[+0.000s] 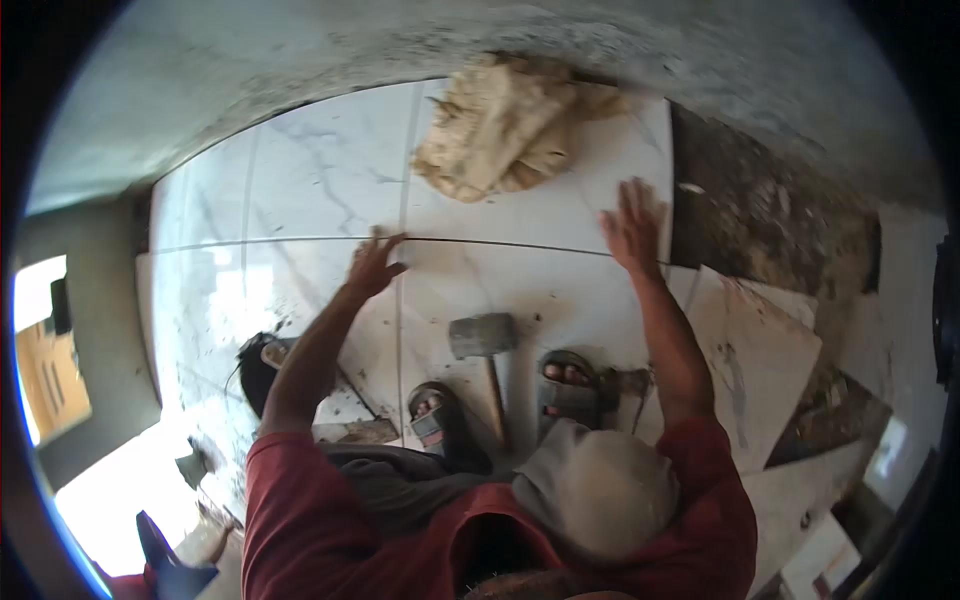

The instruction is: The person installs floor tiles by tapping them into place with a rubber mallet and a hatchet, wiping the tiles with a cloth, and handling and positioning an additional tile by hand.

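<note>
You are holding a spread left hand (374,266) near, and a spread right hand (634,226) over, a white tile (530,217) running lengthwise left-to-right beneath crumpled cloth (505,128).

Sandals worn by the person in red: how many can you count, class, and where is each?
2: the left-foot sandal is left of the mallet, and the right-foot sandal is right of it. Neither is fully hidden.

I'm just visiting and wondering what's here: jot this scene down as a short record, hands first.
Left hand: open, empty, over the white tiles
Right hand: fingers spread, empty; contact unclear
Mallet: on the tiles, handle between the sandals
Yellowish bundle: crumpled, on the tiles near the wall
Bare ground: beyond the tiles, right side
</note>
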`<state>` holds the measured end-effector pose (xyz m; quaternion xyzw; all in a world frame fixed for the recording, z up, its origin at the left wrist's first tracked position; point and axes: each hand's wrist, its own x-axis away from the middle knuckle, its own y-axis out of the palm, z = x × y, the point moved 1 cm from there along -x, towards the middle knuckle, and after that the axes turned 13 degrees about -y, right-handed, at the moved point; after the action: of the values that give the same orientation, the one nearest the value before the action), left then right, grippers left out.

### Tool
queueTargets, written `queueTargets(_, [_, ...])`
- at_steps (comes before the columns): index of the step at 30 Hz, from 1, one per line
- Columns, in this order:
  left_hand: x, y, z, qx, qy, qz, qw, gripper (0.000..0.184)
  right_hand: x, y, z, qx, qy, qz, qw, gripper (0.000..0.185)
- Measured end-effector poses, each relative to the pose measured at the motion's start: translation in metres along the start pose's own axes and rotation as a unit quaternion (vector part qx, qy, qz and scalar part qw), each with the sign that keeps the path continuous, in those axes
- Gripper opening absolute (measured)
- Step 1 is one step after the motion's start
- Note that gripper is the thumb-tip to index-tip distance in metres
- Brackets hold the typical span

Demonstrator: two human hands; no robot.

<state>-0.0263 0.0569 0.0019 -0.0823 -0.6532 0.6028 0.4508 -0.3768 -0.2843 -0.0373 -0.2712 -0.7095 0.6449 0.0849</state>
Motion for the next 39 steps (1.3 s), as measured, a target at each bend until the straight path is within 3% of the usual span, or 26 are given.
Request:
queueTargets(2, [-0.002,0.008,0.012,-0.098,0.015,0.014,0.995,0.050,0.002,0.008,0.003,0.022,-0.005,0.000,1.000,0.066])
queueTargets(5, [0.009,0.028,0.052,-0.009,0.141,0.096,0.985,0.059,-0.003,0.001,0.001,0.022,0.000,-0.058,0.998,0.066])
queueTargets(6, [0.016,0.018,0.076,0.025,0.134,0.043,0.990,0.065,-0.004,0.002,0.000,0.025,0.000,-0.068,0.997,0.065])
queueTargets(10, [0.019,0.017,0.117,0.015,0.107,0.027,0.994,0.072,-0.002,0.002,-0.002,0.035,0.002,-0.113,0.993,0.063])
queueTargets(25, [0.015,0.038,0.107,0.029,0.136,0.026,0.990,0.082,-0.001,0.009,-0.004,0.055,0.011,-0.136,0.989,0.063])
queueTargets(29, [0.017,0.032,0.109,0.006,0.116,0.020,0.993,0.078,0.007,0.006,-0.016,0.002,0.059,-0.134,0.989,0.064])
queueTargets(33, [0.029,0.013,0.122,0.053,0.038,-0.024,0.998,0.069,0.008,-0.021,-0.020,-0.038,0.062,-0.205,0.976,0.065])
queueTargets(35, [0.054,-0.001,0.124,0.084,-0.024,-0.134,0.987,0.066,0.000,-0.044,-0.026,0.009,0.012,-0.286,0.958,0.053])
queueTargets(36, [0.077,0.011,0.121,0.086,-0.043,-0.069,0.993,0.057,-0.004,-0.049,-0.024,0.004,0.012,-0.301,0.954,0.053])
queueTargets(37, [0.101,0.010,0.119,0.086,-0.048,-0.086,0.991,0.057,-0.005,-0.049,-0.023,-0.076,-0.001,-0.419,0.905,0.043])
queueTargets(38, [0.127,0.007,0.115,0.189,-0.116,-0.154,0.963,0.047,0.004,-0.055,-0.026,-0.155,-0.013,-0.527,0.836,0.037])
queueTargets(39, [0.151,0.004,0.109,0.288,-0.183,-0.217,0.915,0.038,0.019,-0.067,-0.039,-0.161,-0.011,-0.538,0.827,0.037])
